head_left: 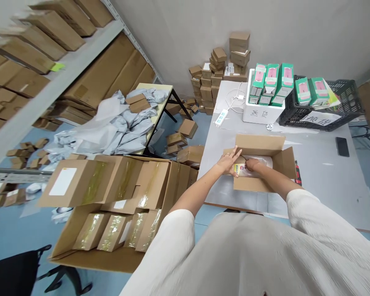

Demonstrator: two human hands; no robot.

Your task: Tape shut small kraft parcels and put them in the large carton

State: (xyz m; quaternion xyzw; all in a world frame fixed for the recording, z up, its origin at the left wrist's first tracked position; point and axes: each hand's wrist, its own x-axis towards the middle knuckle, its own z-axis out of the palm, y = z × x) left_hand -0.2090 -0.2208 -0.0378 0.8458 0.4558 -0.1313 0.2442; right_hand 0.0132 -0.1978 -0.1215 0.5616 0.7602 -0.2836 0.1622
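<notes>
An open cardboard box (259, 143) stands on the grey table with its flaps folded outward. At its left end lies my left hand (230, 161), fingers spread over the edge and touching it. My right hand (253, 165) reaches down inside, fingers curled against the contents; what they grip is partly hidden. Between the two hands a yellow and white printed package (240, 169) shows in the box. Clear plastic wrap (267, 161) lies to the right of my right hand, within the box.
Behind the box stand a white bin (260, 114) with green boxes and a black crate (342, 96). A power strip (221, 118) lies at left, a phone (342, 146) at right. A large carton (169, 193) of taped boxes stands left of the table.
</notes>
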